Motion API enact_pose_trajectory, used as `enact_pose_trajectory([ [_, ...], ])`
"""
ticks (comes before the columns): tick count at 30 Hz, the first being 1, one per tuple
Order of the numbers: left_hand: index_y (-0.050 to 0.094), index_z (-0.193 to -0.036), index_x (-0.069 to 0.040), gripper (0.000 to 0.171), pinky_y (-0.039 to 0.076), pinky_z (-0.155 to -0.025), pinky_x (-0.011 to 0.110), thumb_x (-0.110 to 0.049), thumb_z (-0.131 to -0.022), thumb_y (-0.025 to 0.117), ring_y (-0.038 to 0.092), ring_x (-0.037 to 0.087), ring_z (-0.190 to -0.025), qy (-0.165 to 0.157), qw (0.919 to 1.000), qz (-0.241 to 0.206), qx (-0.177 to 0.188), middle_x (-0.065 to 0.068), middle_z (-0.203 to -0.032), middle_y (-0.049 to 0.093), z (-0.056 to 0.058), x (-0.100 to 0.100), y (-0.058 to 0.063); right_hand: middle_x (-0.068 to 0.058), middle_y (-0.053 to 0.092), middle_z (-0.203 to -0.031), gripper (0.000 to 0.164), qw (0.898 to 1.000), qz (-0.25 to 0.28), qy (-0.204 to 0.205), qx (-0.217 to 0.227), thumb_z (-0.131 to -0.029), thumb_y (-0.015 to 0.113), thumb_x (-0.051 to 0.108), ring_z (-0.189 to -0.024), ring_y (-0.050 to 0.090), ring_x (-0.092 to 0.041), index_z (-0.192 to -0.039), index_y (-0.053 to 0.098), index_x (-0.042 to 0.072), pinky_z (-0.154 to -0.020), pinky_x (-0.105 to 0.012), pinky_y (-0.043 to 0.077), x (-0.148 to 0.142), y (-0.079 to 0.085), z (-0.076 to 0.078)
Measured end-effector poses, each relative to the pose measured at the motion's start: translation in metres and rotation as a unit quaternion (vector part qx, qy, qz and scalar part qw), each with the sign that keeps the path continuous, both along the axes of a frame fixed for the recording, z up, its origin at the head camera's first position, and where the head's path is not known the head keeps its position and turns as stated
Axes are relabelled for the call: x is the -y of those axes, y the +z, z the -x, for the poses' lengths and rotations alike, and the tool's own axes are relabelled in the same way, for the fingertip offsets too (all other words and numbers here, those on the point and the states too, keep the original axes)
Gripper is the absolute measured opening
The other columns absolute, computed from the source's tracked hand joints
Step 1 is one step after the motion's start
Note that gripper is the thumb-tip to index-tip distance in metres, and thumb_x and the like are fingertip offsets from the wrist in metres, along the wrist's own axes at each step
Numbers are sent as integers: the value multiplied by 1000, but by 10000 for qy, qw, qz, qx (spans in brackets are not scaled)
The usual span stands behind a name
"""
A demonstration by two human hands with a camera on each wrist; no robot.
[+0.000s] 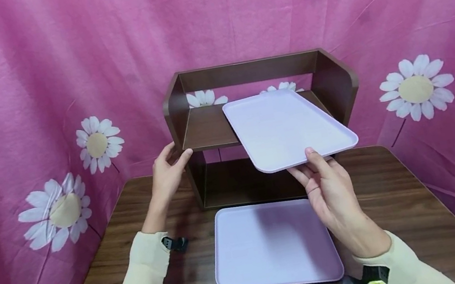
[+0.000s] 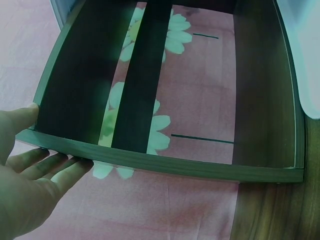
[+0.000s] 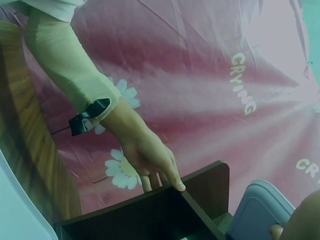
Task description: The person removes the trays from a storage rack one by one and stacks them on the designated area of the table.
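Observation:
A dark brown two-tier wooden shelf (image 1: 338, 87) stands on the table. My left hand (image 1: 165, 176) holds its left side panel, thumb on the front edge and fingers along the outer face, as the left wrist view also shows. My right hand (image 1: 332, 189) pinches the near edge of a lilac tray (image 1: 284, 127), thumb on top and fingers beneath. That tray is tilted and turned, its far end over the upper shelf board (image 1: 208, 127); whether it touches the board I cannot tell. A second lilac tray (image 1: 269, 251) lies flat on the table before the shelf.
The wooden table (image 1: 118, 273) runs out on both sides of the shelf. A pink curtain (image 1: 231, 9) with white daisies hangs close behind and at the sides. The lower compartment (image 1: 239, 180) is dark, partly covered by the raised tray.

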State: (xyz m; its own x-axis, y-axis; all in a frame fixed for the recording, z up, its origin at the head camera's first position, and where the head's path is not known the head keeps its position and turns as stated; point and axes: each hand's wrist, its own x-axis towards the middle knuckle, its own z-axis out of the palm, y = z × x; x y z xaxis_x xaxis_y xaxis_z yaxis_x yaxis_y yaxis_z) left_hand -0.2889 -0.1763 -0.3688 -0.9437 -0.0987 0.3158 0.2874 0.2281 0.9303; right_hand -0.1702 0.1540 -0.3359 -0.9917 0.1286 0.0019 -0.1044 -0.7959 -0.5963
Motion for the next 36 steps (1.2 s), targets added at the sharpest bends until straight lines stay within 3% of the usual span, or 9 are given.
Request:
enact_pose_trajectory([
  [15, 60, -148, -5, 56, 57, -76, 13, -25, -99, 79, 67, 32, -129, -17, 10000, -23, -43, 21, -143, 67, -1, 0, 0, -17, 80, -110, 14, 9976, 394, -117, -550, -108, 59, 1, -102, 78, -26, -121, 56, -3, -91, -42, 65, -15, 1, 0],
  [24, 59, -149, -5, 56, 61, -81, 22, -26, -100, 78, 68, 31, -128, 27, 10000, 38, -32, 20, -143, 68, -1, 0, 1, -21, 80, -108, 16, 9948, 533, 30, -866, -109, 55, 1, -101, 79, -28, -123, 58, -5, -89, -43, 65, -26, 2, -1],
  [36, 58, -150, -4, 57, 57, -76, 13, -25, -100, 78, 67, 33, -129, 18, 10000, 29, -57, 21, -143, 67, 0, -1, 0, -23, 80, -104, 17, 9919, 438, -25, -1188, -110, 52, -1, -98, 80, -29, -116, 66, -9, -85, -44, 66, -38, -1, -3],
])
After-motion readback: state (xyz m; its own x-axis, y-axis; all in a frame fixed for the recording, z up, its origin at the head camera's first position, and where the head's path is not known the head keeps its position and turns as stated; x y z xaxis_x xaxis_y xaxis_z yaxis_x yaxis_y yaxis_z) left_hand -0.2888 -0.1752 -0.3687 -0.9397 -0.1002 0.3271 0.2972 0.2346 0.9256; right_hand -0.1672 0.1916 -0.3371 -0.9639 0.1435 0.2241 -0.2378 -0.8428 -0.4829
